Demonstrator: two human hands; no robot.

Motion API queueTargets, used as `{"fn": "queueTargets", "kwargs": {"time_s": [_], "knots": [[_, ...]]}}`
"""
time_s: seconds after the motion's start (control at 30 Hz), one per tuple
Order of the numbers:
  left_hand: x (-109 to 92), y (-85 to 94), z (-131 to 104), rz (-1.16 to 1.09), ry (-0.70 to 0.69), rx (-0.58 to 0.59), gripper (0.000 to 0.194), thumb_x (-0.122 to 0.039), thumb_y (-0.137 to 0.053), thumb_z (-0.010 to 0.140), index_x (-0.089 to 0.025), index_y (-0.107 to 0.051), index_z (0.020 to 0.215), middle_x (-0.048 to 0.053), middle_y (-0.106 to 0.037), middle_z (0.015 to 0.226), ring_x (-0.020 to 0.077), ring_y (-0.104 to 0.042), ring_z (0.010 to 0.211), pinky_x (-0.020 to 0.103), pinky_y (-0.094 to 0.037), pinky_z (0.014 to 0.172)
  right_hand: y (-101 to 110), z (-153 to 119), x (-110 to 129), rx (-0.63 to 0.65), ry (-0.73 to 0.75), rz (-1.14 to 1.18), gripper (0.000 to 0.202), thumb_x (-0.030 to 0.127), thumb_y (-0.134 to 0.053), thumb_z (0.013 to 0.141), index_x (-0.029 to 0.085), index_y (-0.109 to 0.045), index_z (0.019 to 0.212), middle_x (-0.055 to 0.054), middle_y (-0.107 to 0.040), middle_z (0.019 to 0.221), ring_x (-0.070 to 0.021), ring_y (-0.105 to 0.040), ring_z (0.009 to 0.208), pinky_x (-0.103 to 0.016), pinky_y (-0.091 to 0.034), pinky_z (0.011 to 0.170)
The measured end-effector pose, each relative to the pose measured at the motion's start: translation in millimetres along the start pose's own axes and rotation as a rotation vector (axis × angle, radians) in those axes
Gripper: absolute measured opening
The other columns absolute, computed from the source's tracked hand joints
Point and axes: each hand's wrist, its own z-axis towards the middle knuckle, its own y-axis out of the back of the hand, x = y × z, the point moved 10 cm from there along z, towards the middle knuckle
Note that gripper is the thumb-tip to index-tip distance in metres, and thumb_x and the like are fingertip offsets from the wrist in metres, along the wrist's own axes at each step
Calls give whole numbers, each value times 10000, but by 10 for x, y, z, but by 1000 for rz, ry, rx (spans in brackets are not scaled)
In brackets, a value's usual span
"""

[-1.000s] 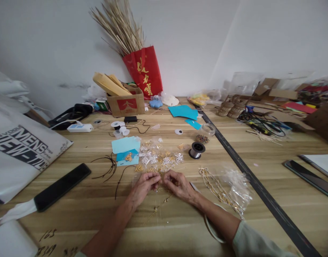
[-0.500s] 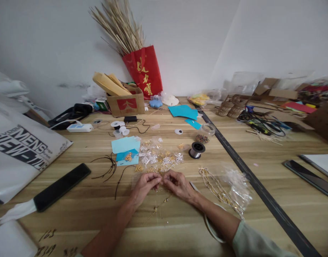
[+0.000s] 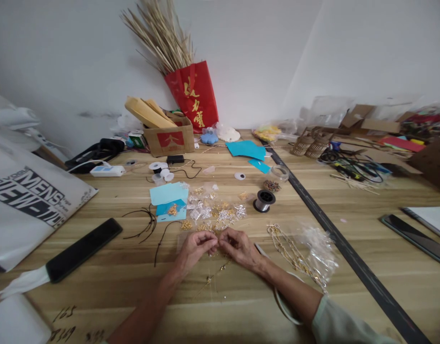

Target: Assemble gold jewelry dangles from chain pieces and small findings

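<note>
My left hand (image 3: 198, 246) and my right hand (image 3: 239, 246) meet fingertip to fingertip above the table, both closed in a pinch. A thin gold chain with small beads (image 3: 210, 279) runs out from under them and lies on the wood. The exact bit between the fingertips is too small to make out. Just beyond the fingers lie small clear bags of gold and silver findings (image 3: 223, 215). A finished-looking gold and silver chain (image 3: 288, 248) rests to the right of my right hand, beside crumpled clear bags (image 3: 318, 253).
A spool of wire (image 3: 264, 201) and a jar of beads (image 3: 275, 179) stand behind my right hand. Blue cards (image 3: 169, 193) and dark cords (image 3: 144, 222) lie to the left. A phone (image 3: 84, 249) is at far left. A pale loop of cord (image 3: 282, 306) passes under my right forearm.
My hands stay almost in place, with only a slight shift of the fingertips. A fine strand now shows just beyond my right hand.
</note>
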Motion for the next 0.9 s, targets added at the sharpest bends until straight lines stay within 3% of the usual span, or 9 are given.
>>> {"fn": "queueTargets", "kwargs": {"time_s": [0.3, 0.57, 0.9], "knots": [[-52, -28, -14, 51, -89, 36, 256, -375, -647, 718, -127, -600, 674, -3, -598, 577, 110, -548, 533, 231, -457, 546, -33, -9, 6, 20, 3, 8, 156, 276, -512, 864, 141, -572, 815, 12, -540, 651, -86, -437, 571, -188, -334, 516], [-156, 79, -40, 178, -169, -1, 224, -358, -590, 777, -141, -568, 728, -16, -578, 566, 99, -532, 497, 204, -436, 502, -67, -6, 13, 41, -6, 25, 124, 244, -532, 843, 136, -586, 872, 31, -514, 622, -77, -422, 543, -182, -324, 506], [-303, 117, -94, 629, -327, 8, 156, -278, -489, 835, -173, -561, 746, -17, -574, 574, 123, -547, 529, 211, -420, 544, -69, -4, 29, 52, 40, -125, 137, 199, -501, 842, 137, -623, 834, 1, -580, 686, -92, -461, 587, -191, -356, 546]]}}
